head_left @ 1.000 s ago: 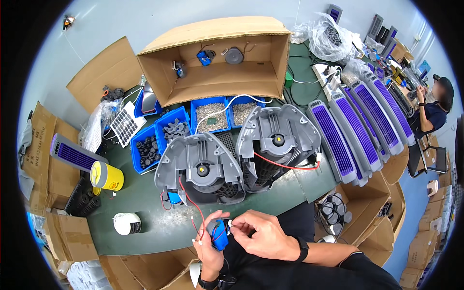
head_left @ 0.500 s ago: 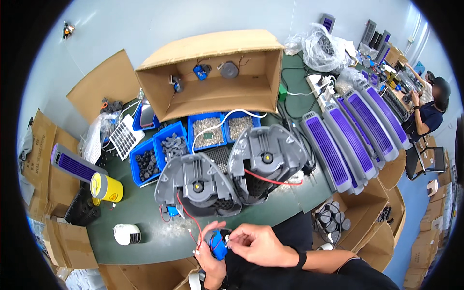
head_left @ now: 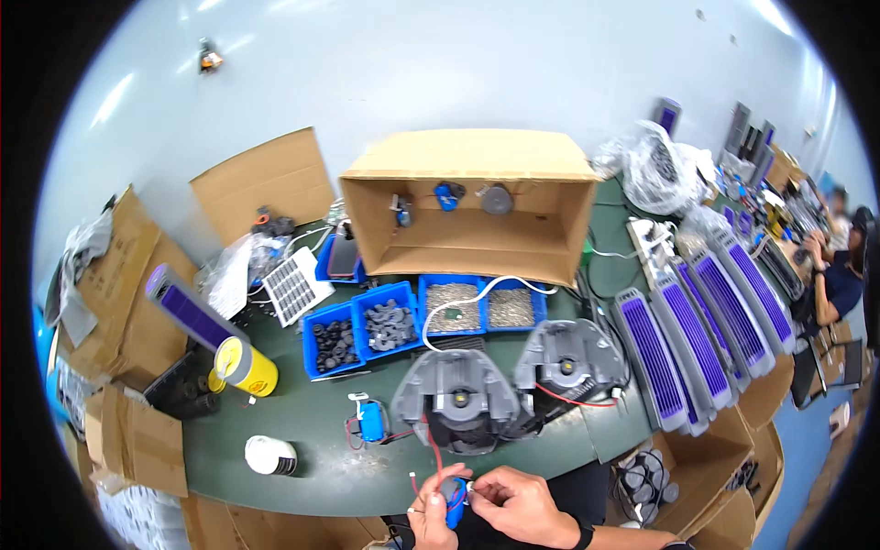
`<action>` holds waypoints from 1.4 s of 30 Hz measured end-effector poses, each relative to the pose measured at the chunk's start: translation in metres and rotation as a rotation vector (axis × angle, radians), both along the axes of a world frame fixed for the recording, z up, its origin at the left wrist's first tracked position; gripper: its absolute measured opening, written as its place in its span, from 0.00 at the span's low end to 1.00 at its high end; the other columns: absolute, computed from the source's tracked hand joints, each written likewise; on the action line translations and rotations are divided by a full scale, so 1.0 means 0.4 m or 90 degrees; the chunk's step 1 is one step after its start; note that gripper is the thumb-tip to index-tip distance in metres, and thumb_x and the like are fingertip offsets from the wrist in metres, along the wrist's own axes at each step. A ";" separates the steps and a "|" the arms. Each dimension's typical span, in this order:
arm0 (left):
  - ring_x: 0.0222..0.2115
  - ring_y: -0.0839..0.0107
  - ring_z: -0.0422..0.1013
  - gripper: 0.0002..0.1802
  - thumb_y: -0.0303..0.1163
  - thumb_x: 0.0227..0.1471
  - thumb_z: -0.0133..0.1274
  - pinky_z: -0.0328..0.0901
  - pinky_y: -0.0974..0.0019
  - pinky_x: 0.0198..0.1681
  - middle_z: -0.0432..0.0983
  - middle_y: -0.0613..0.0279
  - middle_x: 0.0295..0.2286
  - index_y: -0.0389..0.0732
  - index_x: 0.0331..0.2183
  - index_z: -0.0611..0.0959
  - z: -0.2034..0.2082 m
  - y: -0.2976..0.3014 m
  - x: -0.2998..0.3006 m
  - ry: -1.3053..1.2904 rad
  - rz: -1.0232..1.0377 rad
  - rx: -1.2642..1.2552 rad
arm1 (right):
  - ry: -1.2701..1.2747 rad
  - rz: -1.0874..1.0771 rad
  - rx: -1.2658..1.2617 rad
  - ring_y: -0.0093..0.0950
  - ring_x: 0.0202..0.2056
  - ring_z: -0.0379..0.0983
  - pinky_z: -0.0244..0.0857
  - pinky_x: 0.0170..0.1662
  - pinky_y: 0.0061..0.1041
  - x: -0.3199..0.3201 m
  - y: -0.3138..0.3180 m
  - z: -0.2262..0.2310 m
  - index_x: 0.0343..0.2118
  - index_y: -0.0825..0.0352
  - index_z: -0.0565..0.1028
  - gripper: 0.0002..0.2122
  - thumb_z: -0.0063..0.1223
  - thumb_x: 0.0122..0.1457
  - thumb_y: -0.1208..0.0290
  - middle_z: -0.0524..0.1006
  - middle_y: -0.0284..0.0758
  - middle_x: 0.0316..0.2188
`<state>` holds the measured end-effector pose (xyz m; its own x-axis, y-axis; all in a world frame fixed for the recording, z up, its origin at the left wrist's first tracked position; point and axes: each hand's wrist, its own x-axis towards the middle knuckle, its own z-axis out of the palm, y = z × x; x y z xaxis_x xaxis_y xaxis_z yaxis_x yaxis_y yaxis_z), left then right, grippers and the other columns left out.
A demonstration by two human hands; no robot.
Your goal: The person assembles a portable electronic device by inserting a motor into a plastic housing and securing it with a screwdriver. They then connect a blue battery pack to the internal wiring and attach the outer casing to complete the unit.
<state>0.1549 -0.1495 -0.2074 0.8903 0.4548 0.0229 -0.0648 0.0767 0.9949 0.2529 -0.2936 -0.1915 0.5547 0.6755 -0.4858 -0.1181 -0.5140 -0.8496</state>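
At the near edge of the table, my left hand [head_left: 431, 524] is closed around a small blue part [head_left: 455, 511] with thin wires. Beside it, my right hand [head_left: 524, 510] pinches a small white piece [head_left: 470, 487], apparently a connector, against the part's end. A red wire [head_left: 434, 447] runs from the grey plastic housing [head_left: 458, 390] down to my left hand. To that housing's right is a second grey housing [head_left: 566, 357] with its own red wire. Another blue part [head_left: 371, 421] with wires lies on the table, left of the nearer housing.
Blue bins [head_left: 389, 346] of small dark parts and screws line the back, before an open cardboard box [head_left: 477, 247]. Grey and purple slotted units [head_left: 649, 353] lean at right. A yellow tub [head_left: 247, 368] and white container [head_left: 269, 455] stand left. A person [head_left: 836, 280] works far right.
My view has shifted, so the scene sits lower and farther right. Both hands stay together at the blue part. The other blue part on the table shows more fully.
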 end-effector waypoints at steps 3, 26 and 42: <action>0.47 0.65 0.77 0.35 0.54 0.73 0.35 0.69 0.63 0.53 0.82 0.54 0.47 0.32 0.57 0.79 -0.003 0.003 0.002 0.014 -0.015 -0.042 | -0.067 -0.157 0.182 0.23 0.42 0.79 0.74 0.45 0.24 -0.031 0.004 -0.002 0.49 0.68 0.73 0.19 0.70 0.58 0.75 0.79 0.37 0.42; 0.33 0.74 0.77 0.33 0.49 0.74 0.33 0.71 0.69 0.38 0.84 0.53 0.39 0.29 0.48 0.82 0.094 0.061 0.044 0.044 0.037 -0.051 | 0.025 -0.213 0.269 0.19 0.32 0.82 0.78 0.35 0.19 0.004 0.060 0.058 0.39 0.74 0.80 0.06 0.66 0.63 0.79 0.84 0.35 0.32; 0.38 0.67 0.80 0.36 0.49 0.74 0.31 0.72 0.65 0.46 0.85 0.46 0.39 0.26 0.49 0.82 0.087 0.086 0.036 0.088 0.000 -0.077 | 0.220 -0.167 0.266 0.23 0.34 0.83 0.81 0.36 0.24 0.036 0.057 0.035 0.42 0.76 0.80 0.08 0.65 0.63 0.80 0.85 0.39 0.35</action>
